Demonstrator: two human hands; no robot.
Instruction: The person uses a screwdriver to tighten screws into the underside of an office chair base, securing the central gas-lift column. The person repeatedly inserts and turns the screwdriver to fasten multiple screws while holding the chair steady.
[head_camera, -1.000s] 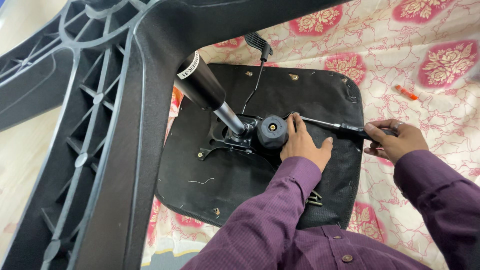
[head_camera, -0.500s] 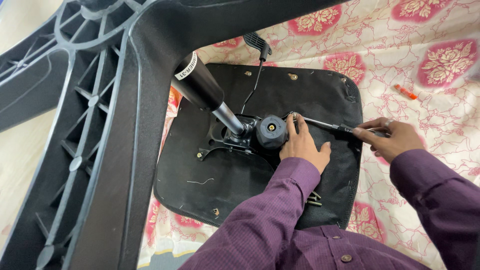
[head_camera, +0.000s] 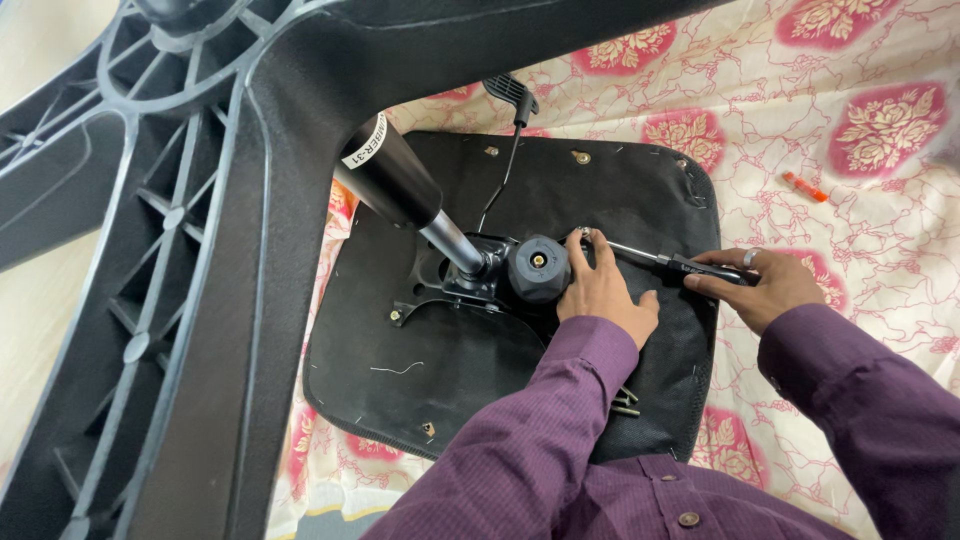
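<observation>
A narrow white label band (head_camera: 366, 147) wraps the black gas cylinder (head_camera: 392, 178).

There is one view only, from a camera worn on the person's head, looking steeply down and slightly forward. It sits close above the work: the purple sleeves enter from the bottom edge, and the upturned chair seat (head_camera: 500, 340) fills the middle. The black star base (head_camera: 170, 280) looms nearest, crowding the left half, while the floral sheet (head_camera: 860, 130) spreads to the far right.
</observation>
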